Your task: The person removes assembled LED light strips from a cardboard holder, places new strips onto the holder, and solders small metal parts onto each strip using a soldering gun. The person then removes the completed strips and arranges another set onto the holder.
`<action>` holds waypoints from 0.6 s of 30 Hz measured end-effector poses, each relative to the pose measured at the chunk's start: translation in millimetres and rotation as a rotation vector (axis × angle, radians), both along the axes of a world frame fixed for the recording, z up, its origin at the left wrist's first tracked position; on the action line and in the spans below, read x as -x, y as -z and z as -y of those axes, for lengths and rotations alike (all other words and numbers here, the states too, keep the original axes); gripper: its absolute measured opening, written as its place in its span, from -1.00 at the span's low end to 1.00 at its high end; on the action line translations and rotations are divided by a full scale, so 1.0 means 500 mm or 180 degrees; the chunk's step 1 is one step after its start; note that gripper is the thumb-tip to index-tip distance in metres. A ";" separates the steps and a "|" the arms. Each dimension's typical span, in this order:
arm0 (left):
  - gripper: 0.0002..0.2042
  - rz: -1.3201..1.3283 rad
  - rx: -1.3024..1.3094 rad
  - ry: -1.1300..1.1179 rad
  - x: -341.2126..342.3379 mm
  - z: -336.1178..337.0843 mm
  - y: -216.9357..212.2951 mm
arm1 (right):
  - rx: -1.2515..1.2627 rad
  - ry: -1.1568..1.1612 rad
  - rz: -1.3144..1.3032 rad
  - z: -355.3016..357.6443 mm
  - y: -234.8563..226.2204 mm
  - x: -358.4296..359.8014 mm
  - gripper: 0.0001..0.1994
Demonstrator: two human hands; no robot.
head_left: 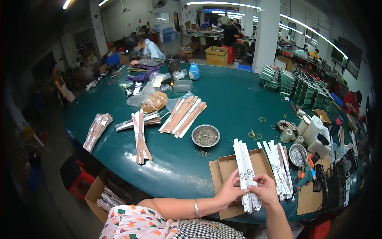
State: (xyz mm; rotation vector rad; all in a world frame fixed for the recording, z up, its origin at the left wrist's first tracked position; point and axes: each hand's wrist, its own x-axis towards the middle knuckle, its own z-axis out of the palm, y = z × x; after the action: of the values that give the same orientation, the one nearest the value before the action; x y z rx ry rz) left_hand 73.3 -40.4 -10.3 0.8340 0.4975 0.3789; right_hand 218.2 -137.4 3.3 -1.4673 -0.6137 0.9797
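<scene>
So I've got a bundle of long flat white strips [246, 175] pinched in both hands. My left hand [229, 192] wraps the left edge, fingers curled round the stack with the thumb on top, and my right hand [266, 190] closes on the right edge, fingertips [254, 182] pressed onto the top strip. Both are clamped tight on it, nothing loose. The strips are thin, stiff-looking and straight, with small dark speckled markings down the face, and the far ends stick out well past my fingers.

Right under my hands is a shallow cardboard tray [225, 167], plain brown, flaps folded out flat. Just past my right fingers lies another fan of white strips [278, 167], some with a brownish back. Beyond my left fingers sits a round metal bowl [205, 136] full of small greyish screw-like bits, a few spilled beside it. Farther out are tan-and-white strip bundles [184, 116] and a crinkly clear plastic bag [150, 99].

Off to the right of my right hand there's a second little metal dish [297, 154] and some tape rolls [287, 135]. Everything sits on a smooth dark green table [234, 95].
</scene>
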 end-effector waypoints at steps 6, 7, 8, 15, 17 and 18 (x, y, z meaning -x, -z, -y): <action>-0.10 0.0481 -0.0631 -0.0286 0.127 -0.106 -0.046 | -0.0499 -0.0179 -0.0285 -0.107 -0.048 0.121 -0.60; -0.10 0.0333 -0.0783 -0.0432 0.160 -0.125 -0.058 | -0.0562 -0.0305 -0.0296 -0.137 -0.056 0.150 -0.60; -0.10 0.0289 -0.0845 -0.0542 0.196 -0.150 -0.072 | -0.0647 -0.0413 -0.0293 -0.172 -0.065 0.180 -0.61; -0.05 -0.0231 -0.1284 -0.1420 0.435 -0.344 -0.062 | -0.0678 -0.1187 -0.0778 -0.451 -0.026 0.387 -0.66; 0.00 -0.0368 -0.1363 -0.1681 0.508 -0.393 -0.067 | -0.0585 -0.1358 -0.0505 -0.521 -0.028 0.460 -0.64; 0.03 -0.0392 -0.1424 -0.1790 0.543 -0.415 -0.074 | -0.0667 -0.1427 -0.0513 -0.558 -0.012 0.495 -0.64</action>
State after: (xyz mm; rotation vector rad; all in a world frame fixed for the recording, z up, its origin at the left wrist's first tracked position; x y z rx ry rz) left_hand -198.4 167.0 26.6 1.1488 0.7792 0.9860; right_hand -29.2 141.7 9.5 -1.0726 -0.9199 1.3211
